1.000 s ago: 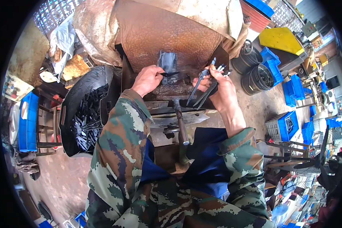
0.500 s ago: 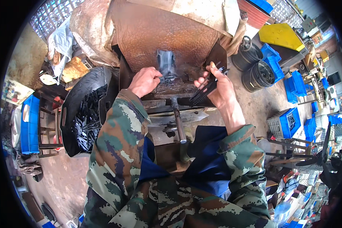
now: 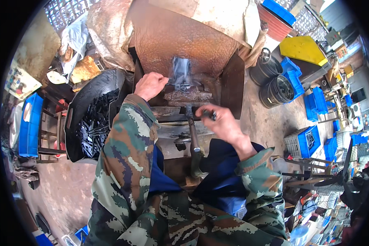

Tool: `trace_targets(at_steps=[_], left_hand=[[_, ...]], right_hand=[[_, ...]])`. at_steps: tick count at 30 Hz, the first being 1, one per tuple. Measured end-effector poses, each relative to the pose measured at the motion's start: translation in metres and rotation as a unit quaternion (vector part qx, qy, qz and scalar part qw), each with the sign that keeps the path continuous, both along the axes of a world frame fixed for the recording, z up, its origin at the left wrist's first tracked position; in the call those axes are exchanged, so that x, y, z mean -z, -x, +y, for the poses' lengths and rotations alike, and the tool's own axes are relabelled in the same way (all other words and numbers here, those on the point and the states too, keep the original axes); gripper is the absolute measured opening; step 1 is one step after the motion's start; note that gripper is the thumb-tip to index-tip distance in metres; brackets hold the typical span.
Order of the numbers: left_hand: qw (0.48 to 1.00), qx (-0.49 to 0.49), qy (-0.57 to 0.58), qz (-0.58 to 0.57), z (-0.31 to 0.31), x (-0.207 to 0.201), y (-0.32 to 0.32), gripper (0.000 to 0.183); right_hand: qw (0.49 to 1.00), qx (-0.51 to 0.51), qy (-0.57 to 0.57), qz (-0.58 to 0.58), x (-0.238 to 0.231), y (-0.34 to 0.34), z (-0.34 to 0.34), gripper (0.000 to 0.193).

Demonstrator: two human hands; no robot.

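My left hand [image 3: 151, 85] is closed in a pinch, its fingertips on a thin dark metal strip [image 3: 173, 84] that reaches into the small fixture [image 3: 183, 87] of the machine. Whitish mist or spray [image 3: 180, 70] hangs just behind that fixture. Closer to me, my right hand [image 3: 220, 125] is curled around a bundle of dark metal strips [image 3: 209, 114], seen nearly end-on and slightly blurred. Its fingertips are beside the upper end of a metal lever rod [image 3: 192, 133] that points toward me; whether they touch it I cannot tell.
A brown metal guard [image 3: 232, 82] and a textured sheet [image 3: 184, 37] enclose the machine. At left stands a black tub [image 3: 76, 110] heaped with dark metal strips [image 3: 96, 123]. Black buckets [image 3: 274, 92], blue crates [image 3: 308, 141] and a yellow panel [image 3: 303, 50] are on the right.
My right hand has moved toward me and left, from the guard's right side to beside the lever; its strips, fanned out before, now appear end-on. My left hand has shifted slightly left.
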State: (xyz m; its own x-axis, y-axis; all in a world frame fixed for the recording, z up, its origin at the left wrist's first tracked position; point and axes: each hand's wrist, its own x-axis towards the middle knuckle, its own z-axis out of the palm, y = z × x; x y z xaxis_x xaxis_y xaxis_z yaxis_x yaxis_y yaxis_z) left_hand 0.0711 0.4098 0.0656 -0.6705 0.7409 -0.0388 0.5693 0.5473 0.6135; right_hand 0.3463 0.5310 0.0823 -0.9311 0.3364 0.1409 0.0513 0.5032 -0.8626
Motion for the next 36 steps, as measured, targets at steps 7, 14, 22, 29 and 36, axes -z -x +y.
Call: trace_targets(at_steps=[7,14,22,29,36], left_hand=[[0.999,-0.028,-0.022,-0.014,-0.007,0.008,0.001,0.044],[0.987,-0.029,-0.152,0.051,-0.014,0.015,0.014,0.036],[0.93,-0.143,-0.333,0.062,0.045,-0.006,-0.025,0.022],[0.938,-0.149,-0.312,0.008,0.029,-0.013,-0.022,0.024],[0.937,-0.141,-0.32,0.009,0.033,-0.013,-0.02,0.023]], right_hand=[[0.982,-0.087,-0.156,-0.061,0.002,-0.008,-0.041,0.039],[0.992,-0.06,-0.084,0.069,-0.008,0.021,-0.037,0.038],[0.962,0.22,0.14,0.085,-0.048,0.09,-0.012,0.018],[0.965,0.196,0.154,0.079,-0.039,0.164,0.047,0.018],[0.967,0.192,0.149,0.079,-0.031,0.195,0.077,0.016]])
